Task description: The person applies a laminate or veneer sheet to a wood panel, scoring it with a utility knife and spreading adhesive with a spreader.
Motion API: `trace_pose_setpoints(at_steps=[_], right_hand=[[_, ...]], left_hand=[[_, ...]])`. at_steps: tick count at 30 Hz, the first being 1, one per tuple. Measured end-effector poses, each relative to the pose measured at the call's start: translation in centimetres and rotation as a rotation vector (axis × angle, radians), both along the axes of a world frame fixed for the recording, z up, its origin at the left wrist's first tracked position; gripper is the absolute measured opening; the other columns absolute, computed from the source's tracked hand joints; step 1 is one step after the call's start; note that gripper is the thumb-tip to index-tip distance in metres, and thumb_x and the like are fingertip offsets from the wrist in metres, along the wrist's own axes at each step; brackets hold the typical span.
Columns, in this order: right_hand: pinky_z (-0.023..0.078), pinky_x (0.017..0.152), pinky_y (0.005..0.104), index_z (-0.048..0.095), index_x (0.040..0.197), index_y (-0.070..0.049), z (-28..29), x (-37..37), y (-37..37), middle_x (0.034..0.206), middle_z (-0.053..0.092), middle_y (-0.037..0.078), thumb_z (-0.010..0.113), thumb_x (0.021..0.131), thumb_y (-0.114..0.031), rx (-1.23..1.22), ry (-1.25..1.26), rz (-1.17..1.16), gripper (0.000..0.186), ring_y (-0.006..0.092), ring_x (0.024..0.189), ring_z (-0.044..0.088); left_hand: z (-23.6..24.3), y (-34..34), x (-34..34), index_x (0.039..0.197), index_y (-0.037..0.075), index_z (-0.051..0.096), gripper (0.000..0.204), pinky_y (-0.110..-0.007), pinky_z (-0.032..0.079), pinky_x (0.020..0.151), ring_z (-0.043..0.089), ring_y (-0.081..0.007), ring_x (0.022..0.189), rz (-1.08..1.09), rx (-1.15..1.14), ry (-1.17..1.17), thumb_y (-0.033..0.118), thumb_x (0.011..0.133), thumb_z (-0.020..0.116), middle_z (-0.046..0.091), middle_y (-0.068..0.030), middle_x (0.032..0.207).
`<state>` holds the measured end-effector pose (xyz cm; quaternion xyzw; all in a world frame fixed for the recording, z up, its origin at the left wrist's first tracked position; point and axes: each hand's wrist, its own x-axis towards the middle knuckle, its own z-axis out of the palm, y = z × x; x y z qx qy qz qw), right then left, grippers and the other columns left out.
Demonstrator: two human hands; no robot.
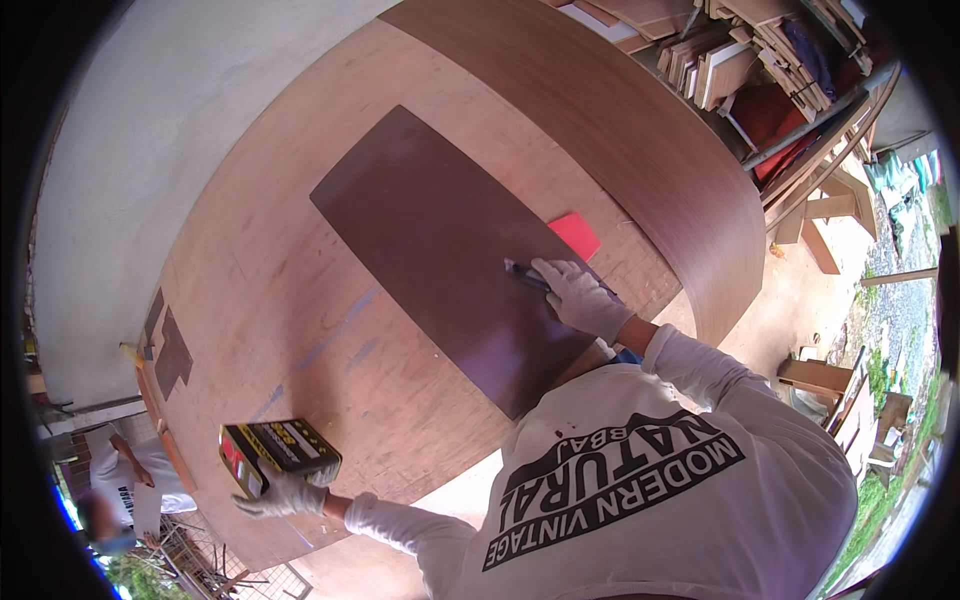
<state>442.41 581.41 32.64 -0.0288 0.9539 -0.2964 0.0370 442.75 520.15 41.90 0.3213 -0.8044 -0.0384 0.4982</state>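
Observation:
My right hand, in a white glove, holds a small dark flat tool and presses its tip onto a dark brown laminate sheet. This sheet lies flat on a big plywood table. My left hand, also gloved, holds a rectangular black and yellow tin can over the table's near left edge, well away from the sheet.
A red card lies by the sheet's far edge. A long wood-grain veneer sheet covers the table's far side. Boards are stacked at the top right. Small dark offcuts lie at the left. Another person stands at lower left.

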Motion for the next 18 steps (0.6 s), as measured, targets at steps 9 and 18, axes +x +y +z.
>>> trace_pose_setpoints(at_steps=[9,18], right_hand=[[0.052,0.099,0.0513,0.059,0.125,-0.003,-2.2,-15.8,7.4,0.123,0.066,0.023,0.059,0.094,-0.015,0.199,0.143,-0.254,0.034,0.0429,0.115,0.063],[0.052,0.1,0.0518,0.053,0.135,0.001,1.8,-7.1,4.0,0.128,0.061,0.025,0.059,0.091,-0.011,0.066,0.054,-0.418,0.046,0.0422,0.119,0.059]], left_hand=[[-2.4,0.8,10.1,0.149,-0.004,0.046,0.081,-0.048,0.05,0.109,0.056,-0.0395,0.13,0.117,-0.059,-0.065,0.034,0.089,0.084,0.054,-0.0233,0.143],[0.1,12.6,3.7,0.147,-0.003,0.047,0.072,-0.048,0.056,0.097,0.061,-0.0362,0.121,-0.1,-0.23,0.165,0.029,0.092,0.081,0.057,-0.0225,0.138]])
